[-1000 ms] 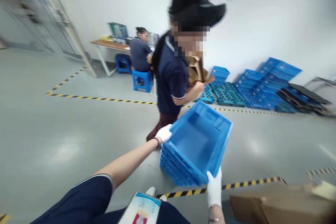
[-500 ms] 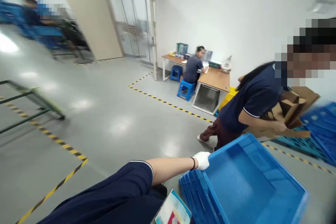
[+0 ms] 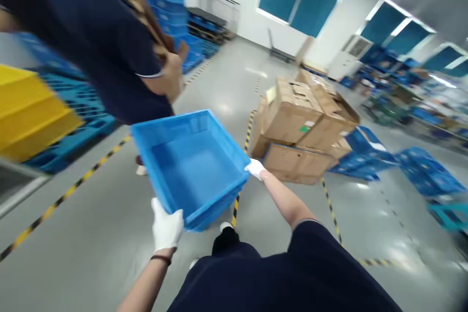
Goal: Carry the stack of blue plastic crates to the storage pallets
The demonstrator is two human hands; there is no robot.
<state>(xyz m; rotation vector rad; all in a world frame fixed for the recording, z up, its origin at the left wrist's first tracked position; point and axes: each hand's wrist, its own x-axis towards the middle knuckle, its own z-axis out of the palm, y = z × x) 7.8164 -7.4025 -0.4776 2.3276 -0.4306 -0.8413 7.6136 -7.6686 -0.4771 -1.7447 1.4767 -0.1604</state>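
Note:
A blue plastic crate [image 3: 199, 165] is in front of me, tilted, with nothing visible inside. More rims seem to show below its near edge, but I cannot tell whether another crate is nested underneath. My left hand [image 3: 166, 224], in a white glove, is closed on the crate's near left corner. On the opposite side my right hand [image 3: 255, 169], gloved in white too, grips the right corner of the rim. The fingers of both hands are partly hidden by the crate.
Close on the left stands a co-worker [image 3: 120, 58] holding cardboard. Yellow crates [image 3: 32, 112] rest on a teal pallet [image 3: 78, 139]. Large cardboard boxes [image 3: 296, 117] are stacked ahead right, beside blue crates [image 3: 365, 153]. Striped tape [image 3: 73, 187] marks the floor.
My view has swung to the right, away from the desks and door. The blue crate is now in the middle with both hands on it; earlier only one hand showed. The boxes have come into view.

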